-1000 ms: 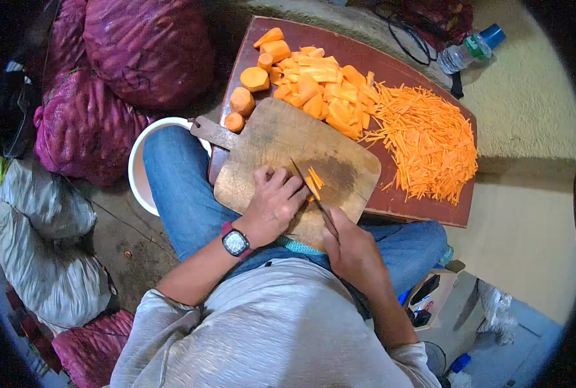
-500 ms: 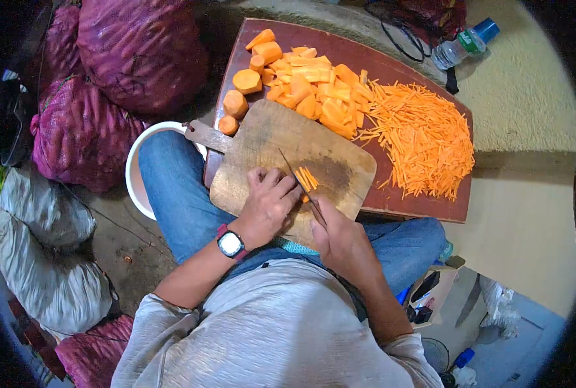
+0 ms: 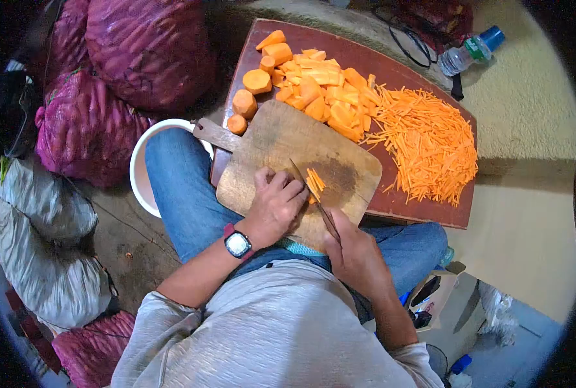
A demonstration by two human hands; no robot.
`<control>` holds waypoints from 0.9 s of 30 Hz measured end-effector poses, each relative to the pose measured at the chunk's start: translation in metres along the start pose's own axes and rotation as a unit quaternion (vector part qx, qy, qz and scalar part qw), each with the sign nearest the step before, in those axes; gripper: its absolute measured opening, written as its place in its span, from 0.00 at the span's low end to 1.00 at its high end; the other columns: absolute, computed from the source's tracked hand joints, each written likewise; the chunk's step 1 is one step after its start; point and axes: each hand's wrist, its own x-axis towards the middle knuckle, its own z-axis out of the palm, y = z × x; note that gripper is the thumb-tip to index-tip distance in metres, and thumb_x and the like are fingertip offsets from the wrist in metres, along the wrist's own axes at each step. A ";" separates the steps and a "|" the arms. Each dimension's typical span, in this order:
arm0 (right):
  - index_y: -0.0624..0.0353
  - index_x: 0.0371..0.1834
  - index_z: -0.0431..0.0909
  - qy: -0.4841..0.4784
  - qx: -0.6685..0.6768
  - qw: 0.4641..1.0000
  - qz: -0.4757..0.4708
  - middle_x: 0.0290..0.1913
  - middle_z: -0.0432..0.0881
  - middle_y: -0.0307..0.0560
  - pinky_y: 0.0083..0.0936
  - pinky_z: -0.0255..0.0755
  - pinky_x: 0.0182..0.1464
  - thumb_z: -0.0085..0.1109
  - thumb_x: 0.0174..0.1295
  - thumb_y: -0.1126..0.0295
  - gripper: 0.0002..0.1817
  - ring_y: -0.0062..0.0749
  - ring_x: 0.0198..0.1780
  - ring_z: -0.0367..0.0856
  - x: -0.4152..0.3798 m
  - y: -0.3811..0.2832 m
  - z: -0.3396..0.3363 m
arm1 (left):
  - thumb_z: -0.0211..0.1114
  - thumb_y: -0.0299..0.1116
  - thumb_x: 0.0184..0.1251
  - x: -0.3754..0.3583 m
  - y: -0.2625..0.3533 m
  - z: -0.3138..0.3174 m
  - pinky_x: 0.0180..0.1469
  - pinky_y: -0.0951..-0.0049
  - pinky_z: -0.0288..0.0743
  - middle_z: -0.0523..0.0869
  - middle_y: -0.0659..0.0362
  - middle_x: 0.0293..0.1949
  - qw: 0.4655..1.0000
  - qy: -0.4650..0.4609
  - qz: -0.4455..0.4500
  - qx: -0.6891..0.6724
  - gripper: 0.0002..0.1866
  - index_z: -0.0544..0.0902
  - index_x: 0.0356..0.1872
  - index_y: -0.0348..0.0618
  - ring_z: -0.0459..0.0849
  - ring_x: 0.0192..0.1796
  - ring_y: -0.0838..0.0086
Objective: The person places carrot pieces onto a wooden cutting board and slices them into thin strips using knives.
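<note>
My right hand (image 3: 356,249) grips the handle of a knife (image 3: 319,202), its blade slanting across the wooden cutting board (image 3: 271,139). Curled fingers of my left hand (image 3: 278,202) press down on the board along the blade's left side. A piece of carrot (image 3: 312,199) shows at those fingertips, mostly hidden by the hand and blade. Several cut carrot strips (image 3: 315,180) lie just right of the blade. Behind the board are flat carrot slices (image 3: 330,90) and thick carrot chunks (image 3: 257,81). A heap of shredded carrot (image 3: 430,145) covers the right part of the dark red table (image 3: 398,202).
A white tub (image 3: 139,174) stands beside my left knee. Full purple mesh sacks (image 3: 149,55) and pale sacks (image 3: 48,258) crowd the left. A water bottle (image 3: 469,53) lies on the ledge at the upper right. An open box (image 3: 436,294) sits at lower right.
The view has shifted slightly, so the board and table appear a little further right. The knife's handle end and my right hand have drawn slightly away from my left hand.
</note>
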 end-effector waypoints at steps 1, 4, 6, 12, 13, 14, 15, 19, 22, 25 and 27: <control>0.59 0.70 0.69 0.037 0.009 0.999 -0.032 0.49 0.87 0.75 0.65 0.82 0.50 0.56 0.77 0.68 0.21 0.75 0.50 0.88 -0.006 0.002 0.003 | 0.73 0.32 0.53 -0.001 0.000 0.000 0.62 0.48 0.66 0.83 0.57 0.45 1.000 -0.003 0.006 0.003 0.22 0.91 0.52 0.39 0.80 0.53 0.59; 0.62 0.72 0.72 -0.017 0.029 0.998 0.061 0.51 0.86 0.78 0.59 0.81 0.54 0.55 0.79 0.69 0.21 0.78 0.55 0.85 0.011 -0.004 0.004 | 0.73 0.32 0.54 0.000 0.000 0.002 0.63 0.48 0.66 0.83 0.57 0.44 1.000 0.016 0.002 0.007 0.20 0.91 0.50 0.38 0.80 0.53 0.59; 0.62 0.72 0.72 -0.002 0.033 0.999 0.039 0.50 0.86 0.78 0.59 0.81 0.54 0.55 0.79 0.70 0.21 0.78 0.55 0.85 0.019 -0.001 0.007 | 0.72 0.32 0.55 -0.001 0.003 0.002 0.64 0.48 0.66 0.83 0.56 0.44 1.000 0.012 -0.002 0.009 0.20 0.91 0.50 0.38 0.80 0.54 0.59; 0.62 0.71 0.71 -0.006 0.028 0.999 0.032 0.49 0.86 0.78 0.59 0.80 0.53 0.56 0.79 0.71 0.21 0.79 0.54 0.85 -0.002 -0.002 0.003 | 0.72 0.33 0.57 -0.003 0.001 0.003 0.64 0.47 0.66 0.82 0.56 0.44 1.000 0.008 -0.007 0.018 0.19 0.91 0.50 0.38 0.80 0.54 0.59; 0.62 0.71 0.72 0.012 0.020 0.999 0.030 0.49 0.86 0.78 0.59 0.80 0.53 0.56 0.78 0.71 0.21 0.79 0.54 0.85 -0.004 -0.002 0.005 | 0.72 0.32 0.58 -0.002 0.002 0.002 0.64 0.47 0.66 0.83 0.56 0.44 1.000 0.002 0.000 0.028 0.19 0.91 0.50 0.38 0.80 0.54 0.59; 0.62 0.71 0.72 0.014 0.020 0.999 0.033 0.49 0.86 0.78 0.59 0.80 0.53 0.56 0.78 0.71 0.21 0.79 0.54 0.85 0.001 -0.003 0.006 | 0.72 0.32 0.58 -0.001 0.003 0.001 0.64 0.47 0.66 0.83 0.56 0.44 1.000 0.001 0.002 0.025 0.19 0.91 0.50 0.38 0.80 0.54 0.59; 0.63 0.71 0.72 0.018 0.035 0.998 0.041 0.49 0.86 0.78 0.58 0.80 0.53 0.56 0.78 0.71 0.21 0.80 0.54 0.85 0.012 -0.006 0.006 | 0.72 0.33 0.58 0.000 0.003 0.001 0.64 0.47 0.66 0.83 0.57 0.44 1.000 0.004 -0.001 0.025 0.19 0.91 0.50 0.38 0.80 0.54 0.59; 0.63 0.72 0.73 0.019 0.056 0.998 0.038 0.49 0.86 0.78 0.58 0.80 0.54 0.56 0.79 0.71 0.21 0.80 0.54 0.85 0.015 -0.004 0.003 | 0.72 0.33 0.58 -0.002 0.003 0.000 0.64 0.47 0.66 0.83 0.57 0.45 1.000 -0.002 -0.009 0.026 0.19 0.91 0.51 0.39 0.80 0.54 0.59; 0.60 0.74 0.69 0.003 0.039 0.999 0.037 0.48 0.87 0.78 0.66 0.80 0.52 0.56 0.78 0.69 0.23 0.79 0.52 0.86 -0.001 0.003 0.004 | 0.73 0.34 0.57 -0.004 0.001 0.003 0.63 0.47 0.66 0.84 0.57 0.45 1.000 0.002 -0.001 0.028 0.19 0.91 0.50 0.39 0.80 0.55 0.59; 0.60 0.73 0.69 0.027 0.037 0.999 0.022 0.47 0.87 0.78 0.65 0.80 0.52 0.56 0.78 0.68 0.23 0.79 0.51 0.86 0.008 0.004 0.012 | 0.71 0.33 0.59 -0.003 0.003 0.001 0.63 0.47 0.66 0.84 0.57 0.45 0.999 0.003 -0.016 0.028 0.18 0.92 0.50 0.39 0.81 0.55 0.59; 0.61 0.73 0.69 0.028 0.043 0.999 0.015 0.47 0.87 0.78 0.65 0.80 0.52 0.56 0.78 0.68 0.23 0.79 0.52 0.87 0.017 0.003 0.009 | 0.69 0.33 0.60 -0.004 0.003 0.004 0.63 0.47 0.67 0.84 0.57 0.45 1.000 0.008 -0.014 0.019 0.19 0.91 0.52 0.40 0.81 0.54 0.59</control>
